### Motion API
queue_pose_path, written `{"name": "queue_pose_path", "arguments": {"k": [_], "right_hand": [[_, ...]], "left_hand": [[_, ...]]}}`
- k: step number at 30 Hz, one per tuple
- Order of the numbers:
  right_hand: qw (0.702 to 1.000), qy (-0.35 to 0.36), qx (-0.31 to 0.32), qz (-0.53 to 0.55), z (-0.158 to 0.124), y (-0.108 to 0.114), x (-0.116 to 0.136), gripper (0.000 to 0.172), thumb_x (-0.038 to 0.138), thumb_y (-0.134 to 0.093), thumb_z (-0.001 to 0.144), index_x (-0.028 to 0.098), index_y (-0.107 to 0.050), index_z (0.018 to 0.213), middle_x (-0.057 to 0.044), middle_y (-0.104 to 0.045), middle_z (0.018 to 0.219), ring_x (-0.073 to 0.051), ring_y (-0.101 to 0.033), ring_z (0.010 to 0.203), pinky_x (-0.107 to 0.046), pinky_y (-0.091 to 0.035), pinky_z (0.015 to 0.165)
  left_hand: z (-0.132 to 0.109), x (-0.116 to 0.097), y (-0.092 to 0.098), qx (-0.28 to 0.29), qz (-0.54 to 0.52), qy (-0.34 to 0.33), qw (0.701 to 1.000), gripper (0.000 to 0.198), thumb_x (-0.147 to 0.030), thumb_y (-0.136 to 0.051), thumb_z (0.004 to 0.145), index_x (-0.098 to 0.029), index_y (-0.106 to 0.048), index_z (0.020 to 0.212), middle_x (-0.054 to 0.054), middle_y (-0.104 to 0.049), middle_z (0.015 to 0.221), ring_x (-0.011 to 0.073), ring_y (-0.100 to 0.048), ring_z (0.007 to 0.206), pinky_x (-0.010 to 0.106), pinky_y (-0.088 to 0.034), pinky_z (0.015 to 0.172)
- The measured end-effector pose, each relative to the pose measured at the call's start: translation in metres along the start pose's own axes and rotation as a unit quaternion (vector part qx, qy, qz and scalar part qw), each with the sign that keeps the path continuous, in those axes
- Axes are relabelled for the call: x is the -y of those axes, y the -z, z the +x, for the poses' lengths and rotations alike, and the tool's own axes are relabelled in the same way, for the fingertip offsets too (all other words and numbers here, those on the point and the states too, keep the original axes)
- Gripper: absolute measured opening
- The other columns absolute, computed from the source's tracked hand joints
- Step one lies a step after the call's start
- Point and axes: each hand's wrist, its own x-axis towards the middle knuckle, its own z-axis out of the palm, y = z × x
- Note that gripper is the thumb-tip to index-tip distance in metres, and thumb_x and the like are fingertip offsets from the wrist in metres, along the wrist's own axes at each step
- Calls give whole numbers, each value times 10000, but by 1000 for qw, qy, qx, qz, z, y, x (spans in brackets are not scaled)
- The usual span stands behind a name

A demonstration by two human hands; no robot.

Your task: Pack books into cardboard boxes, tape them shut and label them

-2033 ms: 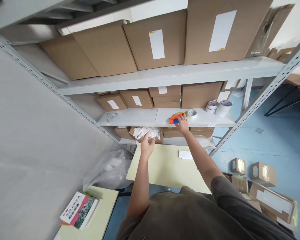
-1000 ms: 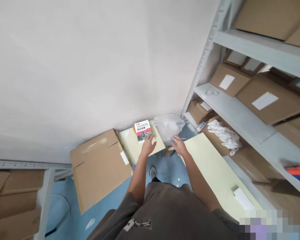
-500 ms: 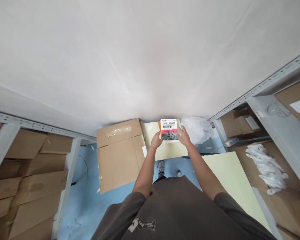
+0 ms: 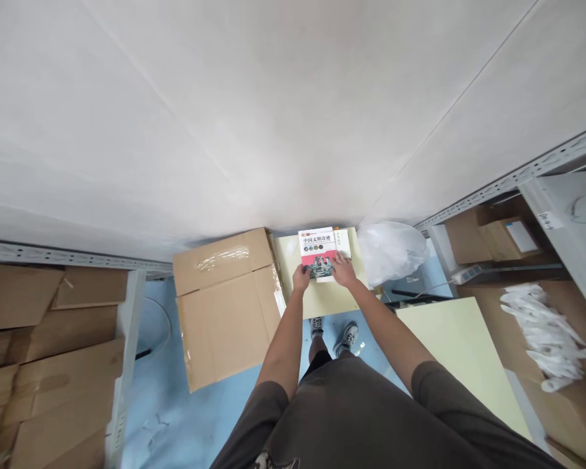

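Head view, containers. A large closed cardboard box stands on the floor, its top seam taped, touching the left edge of a small pale-yellow table. To the right of that table lies a white plastic bag, bunched; its contents cannot be made out. Further right, an open carton on the lower level of a metal rack holds a heap of white packing pieces. Above it, two small labelled boxes sit closed on a shelf. At far left, a second rack is loaded with flattened brown cardboard.

Item in hand. A book with a white and red cover lies flat at the far end of the small table, partly over a pale booklet that shows at its right edge. The left hand has its fingers curled in on the book's near left corner, pinching it. The right hand lies flat, fingers spread, on the near right part of the cover.

Surface and room. A larger pale-yellow table runs along the right rack, near the small one but apart from it. The floor is blue, and a plain white wall fills the upper part of the view.
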Motion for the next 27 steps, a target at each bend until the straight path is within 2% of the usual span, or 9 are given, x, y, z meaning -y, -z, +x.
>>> {"name": "queue_pose_path", "arguments": {"k": [2,5,7,9,11,14,19,23,27], "right_hand": [[999,6,-12,33,3,-2,6,596,222,-523,1005,172,-542,1598,-152,-347,1771,-331,-229,1673,-560,-238,1330],[980,-38,-79,177,2,1,2,647,263,-592,947,190,-553,1589,-164,-504,1675,-348,-400,1593,-565,-345,1287],[940,-88,-119,309,-4,7,-6,731,349,-624,918,210,-500,1625,-164,-602,1577,-337,-592,1427,-546,-489,1181],[882,-124,-134,434,-13,17,-14,829,438,-669,867,236,-460,1643,-155,-666,1484,-309,-719,1196,-517,-606,1007],[827,-122,-136,531,-27,33,-20,888,474,-729,793,258,-478,1618,-138,-713,1392,-283,-750,1030,-475,-645,863],[766,-82,-140,622,-52,65,-27,832,438,-803,712,274,-583,1497,-93,-772,1206,-257,-748,933,-409,-638,789],[709,-42,-179,681,-104,130,-40,675,353,-881,646,281,-653,1277,-34,-769,1041,-231,-736,896,-321,-598,718],[690,-21,-219,689,-157,169,-60,680,354,-895,647,289,-637,1273,-22,-761,1022,-220,-733,863,-294,-575,679],[676,-6,-271,686,-230,183,-92,694,390,-904,676,299,-627,1305,-42,-773,1098,-237,-746,902,-324,-596,712]], "left_hand": [[-1,5,8,-15,-29,15,999,310,-403,-769,900,-208,-650,1108,92,-776,1066,240,-737,1037,380,-577,955],[-7,1,17,2,-141,2,990,433,-485,-828,818,-217,-600,1071,54,-755,965,213,-730,883,374,-604,820],[-12,-8,23,41,-217,-14,975,529,-547,-871,741,-224,-579,1040,41,-749,919,203,-720,791,364,-603,737],[-18,-21,31,87,-267,-36,959,620,-598,-913,657,-225,-576,1019,43,-753,895,205,-718,746,357,-597,693],[-24,-38,39,124,-286,-59,948,682,-628,-942,598,-221,-590,1016,51,-765,890,212,-727,744,357,-598,690],[-32,-70,50,182,-287,-93,936,731,-642,-958,578,-211,-622,1062,64,-782,916,227,-740,782,377,-611,727],[-45,-136,57,277,-238,-163,917,828,-568,-933,645,-207,-641,1331,70,-776,1010,222,-731,853,363,-586,782],[-64,-194,47,333,-179,-214,901,870,-418,-879,692,-251,-600,1499,74,-742,1120,197,-714,904,336,-564,820],[-102,-239,6,407,-152,-248,866,907,-332,-847,697,-288,-563,1557,81,-711,1208,205,-710,945,338,-576,830]]}}
